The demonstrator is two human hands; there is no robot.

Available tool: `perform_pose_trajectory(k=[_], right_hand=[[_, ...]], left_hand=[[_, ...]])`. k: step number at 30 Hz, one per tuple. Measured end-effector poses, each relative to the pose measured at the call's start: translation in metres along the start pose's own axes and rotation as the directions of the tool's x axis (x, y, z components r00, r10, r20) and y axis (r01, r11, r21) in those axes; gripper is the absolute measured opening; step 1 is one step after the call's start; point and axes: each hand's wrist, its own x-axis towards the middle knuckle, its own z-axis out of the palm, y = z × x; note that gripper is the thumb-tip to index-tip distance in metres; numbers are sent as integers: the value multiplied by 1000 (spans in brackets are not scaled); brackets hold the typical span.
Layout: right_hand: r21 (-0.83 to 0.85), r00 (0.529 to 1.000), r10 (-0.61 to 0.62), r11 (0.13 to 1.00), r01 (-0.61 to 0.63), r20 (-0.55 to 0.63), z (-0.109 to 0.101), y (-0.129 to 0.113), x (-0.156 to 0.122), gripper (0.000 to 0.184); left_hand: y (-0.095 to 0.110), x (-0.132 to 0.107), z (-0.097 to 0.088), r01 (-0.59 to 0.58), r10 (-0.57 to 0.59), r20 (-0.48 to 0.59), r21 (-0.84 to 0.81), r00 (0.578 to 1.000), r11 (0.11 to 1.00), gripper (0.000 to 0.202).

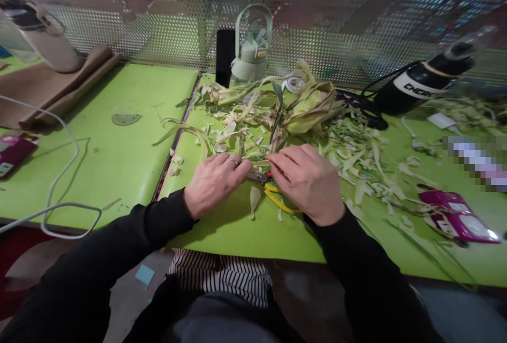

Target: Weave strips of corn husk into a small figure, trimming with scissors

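Note:
My left hand and my right hand face each other low over the green table, fingers closed. Between their fingertips runs a thin pale strip of corn husk, pinched at both ends as far as I can see. Under my right hand lies a pair of scissors with yellow handles; its blades point toward my left fingers. Just beyond my hands spreads a heap of cut husk pieces. A larger bundle of dry corn husks rests behind my right hand. My fingers hide part of the strip.
A pale green bottle and a black phone stand against the perforated metal screen. To the right are a black bottle and a magenta packet. A white cable loops at left, near a semicircular protractor.

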Motion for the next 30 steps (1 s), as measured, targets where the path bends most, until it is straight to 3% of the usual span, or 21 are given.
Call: perform_pose_trajectory(k=[3, 10, 15, 20, 23, 25, 26, 28, 30], right_hand=[[27, 998, 39, 999, -40, 39, 3, -5, -2, 15], [74, 987, 155, 985, -157, 31, 12, -9, -5, 16], [51, 974, 224, 973, -225, 19, 13, 4, -5, 16], [48, 923, 385, 922, -384, -6, 12, 29, -7, 15], [186, 901, 431, 883, -431, 42, 9, 32, -5, 18], [400, 871, 461, 775, -489, 172, 7, 27, -3, 20], [525, 847, 465, 669, -526, 257, 7, 24, -3, 20], [715, 788, 462, 376, -589, 407, 8, 17, -1, 26], [798, 731, 478, 96, -595, 487, 12, 11, -1, 30]], left_hand=[[0, 0, 0, -14, 14, -4, 3, 1000, 1000, 21], [0, -2, 4, -46, 56, -141, 69, 989, 997, 19], [0, -2, 1, -10, 13, -79, 36, 997, 999, 20], [-7, 2, 5, 160, -168, -20, -211, 986, 964, 21], [-14, 6, 7, 283, -293, 69, -542, 953, 791, 17], [-18, 9, 7, 334, -318, 176, -760, 931, 558, 19], [-19, 10, 7, 352, -312, 230, -833, 922, 427, 21], [-20, 11, 7, 377, -284, 313, -902, 906, 211, 22], [-18, 11, 8, 393, -240, 362, -915, 901, 93, 21]])
